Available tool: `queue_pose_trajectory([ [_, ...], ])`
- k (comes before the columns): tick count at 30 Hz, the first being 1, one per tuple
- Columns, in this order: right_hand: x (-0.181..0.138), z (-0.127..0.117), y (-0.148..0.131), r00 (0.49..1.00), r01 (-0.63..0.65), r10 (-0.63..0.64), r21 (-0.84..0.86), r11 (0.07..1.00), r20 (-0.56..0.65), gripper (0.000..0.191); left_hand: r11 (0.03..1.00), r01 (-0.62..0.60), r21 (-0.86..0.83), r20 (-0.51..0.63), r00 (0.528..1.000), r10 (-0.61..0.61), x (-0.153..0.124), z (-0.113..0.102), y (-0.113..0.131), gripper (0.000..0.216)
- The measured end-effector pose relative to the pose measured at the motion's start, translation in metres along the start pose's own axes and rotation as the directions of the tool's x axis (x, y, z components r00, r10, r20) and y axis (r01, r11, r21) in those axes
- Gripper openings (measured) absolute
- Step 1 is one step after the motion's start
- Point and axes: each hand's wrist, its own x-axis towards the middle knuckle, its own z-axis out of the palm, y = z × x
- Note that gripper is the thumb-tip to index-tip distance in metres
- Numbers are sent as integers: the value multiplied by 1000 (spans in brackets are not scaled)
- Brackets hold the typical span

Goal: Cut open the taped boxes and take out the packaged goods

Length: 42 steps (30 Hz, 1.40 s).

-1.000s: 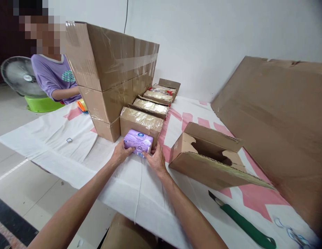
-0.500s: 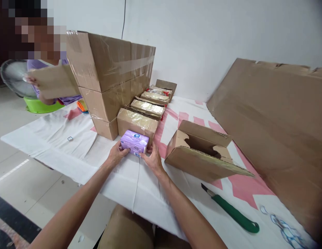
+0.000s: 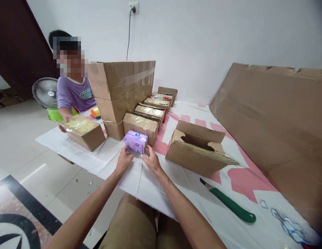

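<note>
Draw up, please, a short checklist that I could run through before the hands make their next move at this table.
1. Purple pack standing in front of the nearest taped carton: ok.
2. Left hand and right hand placed at the pack's near side, one toward each end: ok.
3. Firm grip on the pack: cannot tell.
4. Green-handled knife with its blade covered: not ok, the blade is exposed.
5. Open carton empty inside: cannot tell, its inside is dark.
6. Co-worker's hand away from the pack: ok, it is on another carton.
</note>
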Motion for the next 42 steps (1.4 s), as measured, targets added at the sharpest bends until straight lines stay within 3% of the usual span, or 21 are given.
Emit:
queue_pose_trajectory([
  [5,-31,-29,-8,999,38,-38,-49,998,-1,54,998,-18,55,42,999,15,-20,-3,-3,69],
  [9,-89,-87,-23,989,135,-142,-119,984,-48,35,994,-45,101,105,994,34,-40,-6,-10,64],
  [12,-116,-143,-43,922,311,-367,-331,891,-122,30,990,-70,124,143,988,52,-52,-4,-15,61],
  [14,-114,-182,-54,849,349,-500,-528,774,-172,35,987,-85,139,155,986,63,-59,1,-14,60],
  [16,-96,-215,-61,825,270,-526,-673,688,-206,45,983,-100,152,160,984,76,-67,9,-11,59],
  [19,-65,-246,-65,903,139,-405,-792,594,-146,40,982,-136,134,170,979,113,-84,24,0,58],
  [22,-62,-251,-69,939,195,-344,-832,520,6,20,985,-170,42,147,976,162,-109,35,13,58],
  [27,-139,-220,-94,782,460,-600,-805,374,169,15,957,-276,-89,95,954,284,-162,20,31,74],
  [30,-188,-201,-110,726,573,-645,-730,373,240,17,959,-275,-60,162,946,281,-191,3,37,87],
  [34,-217,-195,-115,720,625,-648,-637,452,247,19,957,-287,-47,186,938,291,-216,-9,45,88],
  [42,-219,-210,-105,732,568,-661,-686,455,167,12,939,-340,-61,136,929,345,-224,-10,48,71],
])
